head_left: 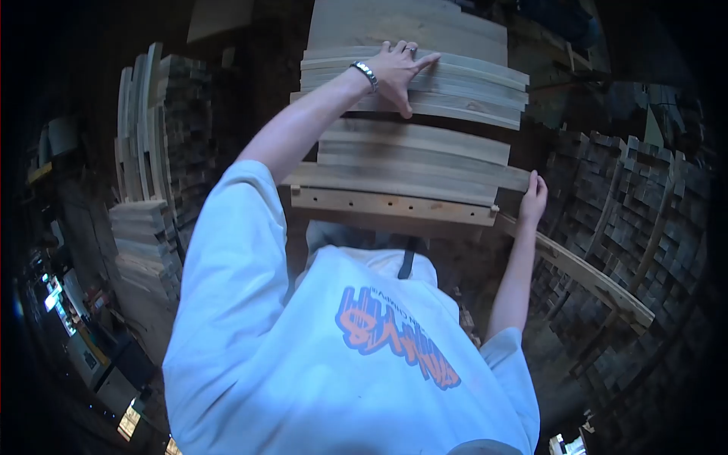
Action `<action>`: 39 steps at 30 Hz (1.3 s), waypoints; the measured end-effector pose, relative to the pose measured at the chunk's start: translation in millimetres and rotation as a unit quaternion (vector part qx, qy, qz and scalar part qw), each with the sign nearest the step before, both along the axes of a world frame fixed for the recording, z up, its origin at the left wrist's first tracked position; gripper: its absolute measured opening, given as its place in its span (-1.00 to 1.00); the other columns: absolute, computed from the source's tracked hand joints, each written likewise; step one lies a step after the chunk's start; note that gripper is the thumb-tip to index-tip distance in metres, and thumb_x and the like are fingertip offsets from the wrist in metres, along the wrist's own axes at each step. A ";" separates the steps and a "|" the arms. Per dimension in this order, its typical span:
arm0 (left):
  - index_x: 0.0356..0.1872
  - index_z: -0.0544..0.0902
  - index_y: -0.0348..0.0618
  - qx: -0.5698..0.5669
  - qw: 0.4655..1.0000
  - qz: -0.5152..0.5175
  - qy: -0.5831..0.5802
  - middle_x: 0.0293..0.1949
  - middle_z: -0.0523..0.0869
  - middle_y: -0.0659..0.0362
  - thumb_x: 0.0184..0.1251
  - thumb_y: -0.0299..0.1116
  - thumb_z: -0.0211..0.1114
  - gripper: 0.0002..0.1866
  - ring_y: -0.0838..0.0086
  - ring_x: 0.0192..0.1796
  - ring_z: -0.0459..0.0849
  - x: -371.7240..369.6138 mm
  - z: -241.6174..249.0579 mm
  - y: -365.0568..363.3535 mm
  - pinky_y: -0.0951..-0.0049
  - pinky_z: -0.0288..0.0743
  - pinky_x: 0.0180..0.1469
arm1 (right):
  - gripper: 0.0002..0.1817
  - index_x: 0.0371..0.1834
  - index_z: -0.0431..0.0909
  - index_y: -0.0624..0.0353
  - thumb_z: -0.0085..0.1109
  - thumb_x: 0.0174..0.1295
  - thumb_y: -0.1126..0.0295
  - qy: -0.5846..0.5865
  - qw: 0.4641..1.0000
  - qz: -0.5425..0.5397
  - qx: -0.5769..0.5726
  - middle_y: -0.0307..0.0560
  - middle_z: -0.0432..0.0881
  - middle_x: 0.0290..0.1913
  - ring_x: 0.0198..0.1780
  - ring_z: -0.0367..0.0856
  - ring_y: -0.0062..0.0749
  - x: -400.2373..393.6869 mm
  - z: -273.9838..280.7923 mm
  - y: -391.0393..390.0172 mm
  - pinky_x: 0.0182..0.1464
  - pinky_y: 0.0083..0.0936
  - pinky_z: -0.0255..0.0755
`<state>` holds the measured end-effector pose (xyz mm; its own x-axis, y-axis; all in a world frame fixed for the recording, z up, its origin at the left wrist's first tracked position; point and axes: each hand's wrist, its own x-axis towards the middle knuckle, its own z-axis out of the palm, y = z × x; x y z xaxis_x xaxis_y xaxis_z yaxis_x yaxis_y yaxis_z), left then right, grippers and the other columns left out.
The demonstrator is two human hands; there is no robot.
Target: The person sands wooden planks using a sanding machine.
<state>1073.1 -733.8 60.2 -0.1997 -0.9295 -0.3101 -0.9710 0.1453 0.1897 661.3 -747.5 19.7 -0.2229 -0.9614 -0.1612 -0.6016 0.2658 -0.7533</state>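
Observation:
My left hand, with a bracelet at the wrist and a ring, lies with spread fingers across a row of narrow wooden boards on the far side. At the right, my right hand has its fingers round the end of a wooden board that sticks out past its neighbours. Nearer my body lies a second group of boards, side by side, with a dark gap between it and the far row. Along the front runs a wooden rail with holes.
A wide pale panel lies beyond the far boards. Upright planks and a lower stack of boards stand at the left. At the right are tall stacks of wood pieces and a long slanting beam.

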 end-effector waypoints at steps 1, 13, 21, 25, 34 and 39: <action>0.49 0.00 0.12 -0.010 0.999 -0.008 0.040 0.29 0.26 -0.29 -0.51 0.15 0.56 0.35 -0.10 0.38 0.17 -1.0 -6.4 4.3 -0.04 0.08 0.33 | -0.46 -0.02 0.53 0.29 0.10 0.32 -0.06 -0.173 0.976 -0.017 0.132 -0.02 0.60 -0.04 0.02 0.55 -0.32 -5.3 -6.7 -4.3 0.11 -0.41 0.39; 0.10 0.59 -0.27 -0.078 0.688 0.601 0.399 0.01 0.69 -0.01 0.42 -0.16 0.15 -0.59 0.44 0.07 0.62 59.5 -47.3 326.4 0.43 0.41 0.17 | -0.40 0.12 0.46 0.28 -0.14 0.42 -0.10 -0.073 0.950 0.169 0.251 -0.14 0.59 0.02 0.07 0.48 -0.43 8.6 3.7 47.5 0.17 -0.48 0.28; 0.08 0.58 -0.33 -0.082 0.658 0.628 0.408 -0.06 0.73 0.01 0.46 -0.15 0.10 -0.58 0.58 -0.06 0.63 -4.4 -35.7 305.1 0.50 0.36 0.18 | -0.37 0.20 0.46 0.29 -0.12 0.42 -0.10 -0.068 0.947 0.223 0.220 -0.14 0.58 0.06 0.05 0.45 -0.48 7.7 0.0 39.7 0.14 -0.53 0.27; 0.13 0.55 -0.37 -0.080 0.516 0.656 0.545 -0.07 0.70 0.12 0.38 -0.27 0.23 -0.58 0.60 -0.06 0.61 8.5 -52.7 311.1 0.57 0.41 0.05 | -0.47 0.09 0.57 0.18 0.04 0.36 -0.06 -0.160 0.936 0.204 0.239 -0.31 0.60 -0.15 -0.18 0.46 -0.67 -11.2 -7.8 38.4 -0.15 -0.67 0.34; 0.08 0.57 -0.41 -0.029 0.556 0.620 0.553 -0.08 0.69 0.12 0.26 -0.27 0.38 -0.53 0.58 -0.06 0.62 50.8 -54.8 291.5 0.58 0.48 -0.01 | -0.41 0.21 0.45 0.35 0.19 0.31 0.08 -0.162 0.929 0.184 0.278 -0.21 0.60 0.04 0.01 0.53 -0.58 -14.1 -5.9 20.2 0.03 -0.63 0.37; 0.06 0.57 -0.40 -0.026 0.572 0.613 0.544 -0.09 0.69 0.15 0.28 -0.27 0.36 -0.56 0.59 -0.08 0.62 46.0 -48.1 286.1 0.59 0.48 -0.04 | -0.46 0.07 0.56 0.27 0.31 0.20 0.05 -0.215 0.924 0.146 0.282 -0.42 0.55 -0.29 -0.40 0.33 -0.84 -8.7 -4.6 18.9 -0.38 -0.77 0.19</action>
